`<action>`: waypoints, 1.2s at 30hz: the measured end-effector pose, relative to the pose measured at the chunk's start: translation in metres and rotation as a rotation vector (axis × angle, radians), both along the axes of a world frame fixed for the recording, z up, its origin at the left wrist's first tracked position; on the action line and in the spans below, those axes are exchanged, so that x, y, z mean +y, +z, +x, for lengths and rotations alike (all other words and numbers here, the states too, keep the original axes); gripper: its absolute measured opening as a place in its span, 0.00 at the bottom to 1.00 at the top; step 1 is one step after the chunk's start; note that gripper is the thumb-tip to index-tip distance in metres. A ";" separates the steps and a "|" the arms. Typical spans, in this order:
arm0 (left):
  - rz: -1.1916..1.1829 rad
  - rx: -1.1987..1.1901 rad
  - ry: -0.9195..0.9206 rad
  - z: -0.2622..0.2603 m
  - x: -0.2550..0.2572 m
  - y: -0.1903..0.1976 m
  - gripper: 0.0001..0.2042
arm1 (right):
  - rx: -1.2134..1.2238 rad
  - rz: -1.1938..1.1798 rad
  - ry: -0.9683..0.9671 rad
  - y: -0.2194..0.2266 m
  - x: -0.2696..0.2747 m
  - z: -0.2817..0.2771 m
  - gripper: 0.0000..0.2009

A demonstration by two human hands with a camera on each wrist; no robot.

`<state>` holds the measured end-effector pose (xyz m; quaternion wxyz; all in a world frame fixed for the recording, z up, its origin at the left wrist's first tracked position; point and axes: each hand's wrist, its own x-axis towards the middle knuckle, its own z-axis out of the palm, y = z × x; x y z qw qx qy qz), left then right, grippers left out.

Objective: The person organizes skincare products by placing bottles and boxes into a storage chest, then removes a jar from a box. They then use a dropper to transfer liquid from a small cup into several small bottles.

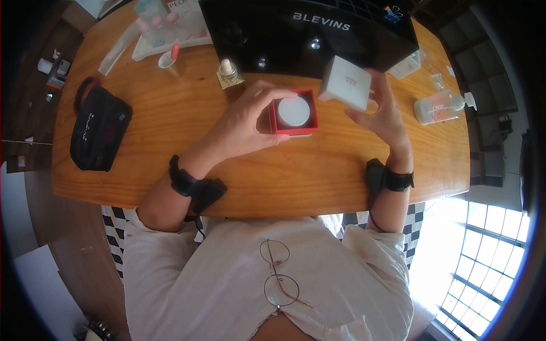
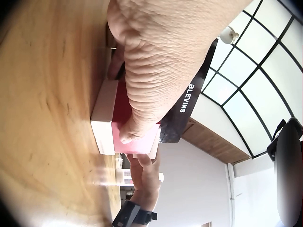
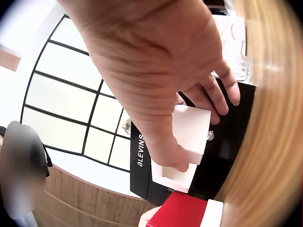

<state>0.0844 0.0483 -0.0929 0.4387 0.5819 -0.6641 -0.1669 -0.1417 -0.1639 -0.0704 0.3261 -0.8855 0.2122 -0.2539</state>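
Observation:
My left hand (image 1: 242, 122) grips a small square box (image 1: 301, 131) with red inner walls and a white base, thumb on the near side and fingers on the far side. Inside it sits a round white lid or disc (image 1: 293, 111), facing up. In the left wrist view, the thumb presses the red wall (image 2: 142, 144), and the white base is close to the table. My right hand (image 1: 388, 116) holds the white box lid (image 1: 348, 82) by its edges, tilted and raised to the right of the red box. The right wrist view shows the thumb on the lid's side.
A large black BLEVINS box (image 1: 267, 34) stands at the back. Before it is a gold-toned dropper bottle (image 1: 230, 75). Further left are a cup (image 1: 170, 65) with a pink-tipped item, a white tray (image 1: 170, 48) with bottles, and a black pouch (image 1: 101, 133). A pump bottle (image 1: 438, 108) lies at right.

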 end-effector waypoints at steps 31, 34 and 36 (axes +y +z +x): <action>0.015 0.093 -0.006 0.002 0.003 -0.004 0.36 | 0.277 -0.054 0.083 -0.008 -0.007 -0.012 0.42; 0.048 0.075 0.033 -0.005 0.003 0.007 0.37 | 0.282 -0.042 0.071 -0.008 -0.006 -0.012 0.43; 0.065 0.013 0.001 -0.002 0.002 0.005 0.37 | 0.276 -0.027 0.085 -0.008 -0.006 -0.011 0.44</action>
